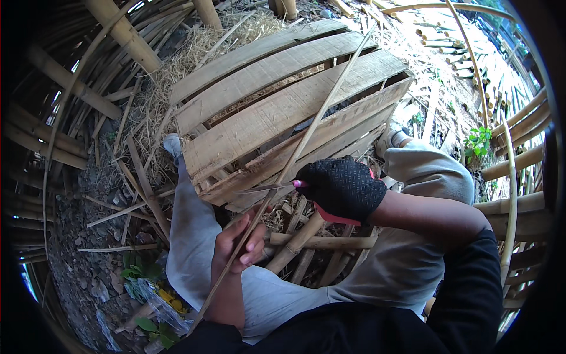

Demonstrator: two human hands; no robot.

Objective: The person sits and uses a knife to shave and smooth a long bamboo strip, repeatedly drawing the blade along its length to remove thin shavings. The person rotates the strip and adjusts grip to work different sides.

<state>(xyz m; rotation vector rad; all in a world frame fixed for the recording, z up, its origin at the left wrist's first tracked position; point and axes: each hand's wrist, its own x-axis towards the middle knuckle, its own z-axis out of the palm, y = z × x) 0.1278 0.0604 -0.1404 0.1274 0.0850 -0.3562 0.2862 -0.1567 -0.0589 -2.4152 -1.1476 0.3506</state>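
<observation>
A long thin bamboo strip [318, 112] runs from my lap up across a slatted wooden crate [259, 130]. My bare left hand [240, 243] is closed around the strip's lower part, fingers curled. In a black patterned glove, my right hand [341, 190] grips a knife [259, 189] by its pink handle. The thin blade points left and crosses the strip just above my left hand; whether it cuts into the strip cannot be made out. Something red [333, 215] shows beneath the gloved hand, mostly hidden.
The crate stands between my legs, straw [150, 112] behind it. Bamboo poles [127, 35] rise at the far left, and cut bamboo pieces [460, 59] lie at the far right. Below the crate is a bamboo frame [300, 242]. A clear plastic bag [165, 307] lies near my left leg.
</observation>
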